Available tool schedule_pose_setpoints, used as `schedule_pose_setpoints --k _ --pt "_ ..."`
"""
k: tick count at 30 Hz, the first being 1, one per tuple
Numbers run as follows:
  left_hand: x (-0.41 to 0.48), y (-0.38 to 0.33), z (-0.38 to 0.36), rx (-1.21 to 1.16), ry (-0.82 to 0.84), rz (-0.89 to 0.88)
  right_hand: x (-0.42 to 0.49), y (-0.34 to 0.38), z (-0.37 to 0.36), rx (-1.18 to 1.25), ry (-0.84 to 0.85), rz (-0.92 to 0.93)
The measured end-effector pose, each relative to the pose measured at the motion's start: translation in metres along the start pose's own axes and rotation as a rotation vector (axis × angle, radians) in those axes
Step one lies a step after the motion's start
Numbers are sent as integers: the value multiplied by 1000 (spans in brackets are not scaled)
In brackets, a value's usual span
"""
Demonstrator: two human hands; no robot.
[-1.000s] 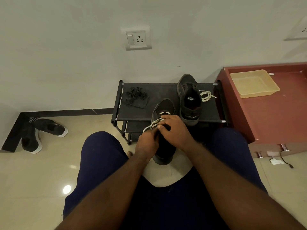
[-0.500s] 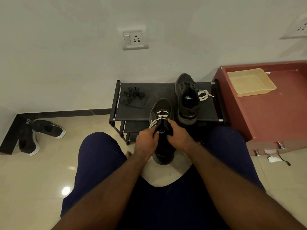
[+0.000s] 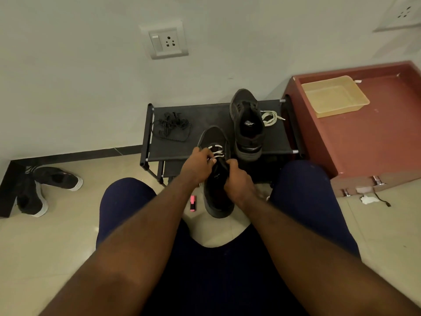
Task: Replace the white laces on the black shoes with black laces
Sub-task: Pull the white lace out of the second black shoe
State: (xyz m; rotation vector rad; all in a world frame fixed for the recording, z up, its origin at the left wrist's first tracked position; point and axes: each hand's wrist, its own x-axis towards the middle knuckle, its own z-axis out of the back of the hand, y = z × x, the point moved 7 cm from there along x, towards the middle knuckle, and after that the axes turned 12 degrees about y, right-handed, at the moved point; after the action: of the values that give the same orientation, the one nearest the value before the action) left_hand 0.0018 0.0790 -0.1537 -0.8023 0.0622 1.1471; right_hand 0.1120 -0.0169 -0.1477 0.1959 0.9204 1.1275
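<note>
A black shoe (image 3: pixel 215 192) with a white lace (image 3: pixel 216 152) across its upper eyelets sits between my knees, toe toward the rack. My left hand (image 3: pixel 198 166) pinches the white lace at the shoe's left side. My right hand (image 3: pixel 237 181) grips the shoe's tongue and right edge. A second black shoe (image 3: pixel 248 126) without laces lies on the black shoe rack (image 3: pixel 205 128), with a removed white lace (image 3: pixel 270 118) beside it at the right. A tangle of black laces (image 3: pixel 172 125) lies on the rack's left part.
A red-brown cabinet (image 3: pixel 373 137) holding a yellow tray (image 3: pixel 335 95) stands at the right. Another pair of dark shoes (image 3: pixel 45 185) lies on the floor at the left. A small pink object (image 3: pixel 193 202) lies on the tiles near the held shoe.
My left hand has moved up to the white lace and my right hand has dropped back onto the tongue. The view has shifted slightly, revealing the pink object.
</note>
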Motion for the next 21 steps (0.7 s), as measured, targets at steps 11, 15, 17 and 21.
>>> schedule_pose_setpoints --k 11,15,17,21 --pt "17 -18 13 65 162 125 1 2 8 -94 3 1" --pt "18 -34 31 -165 58 47 -1 3 11 -88 -18 -8" --pt "14 -28 37 -116 -24 50 -1 2 14 -74 -14 -15" --pt "6 -15 16 50 85 50 -1 1 15 -49 4 -13"
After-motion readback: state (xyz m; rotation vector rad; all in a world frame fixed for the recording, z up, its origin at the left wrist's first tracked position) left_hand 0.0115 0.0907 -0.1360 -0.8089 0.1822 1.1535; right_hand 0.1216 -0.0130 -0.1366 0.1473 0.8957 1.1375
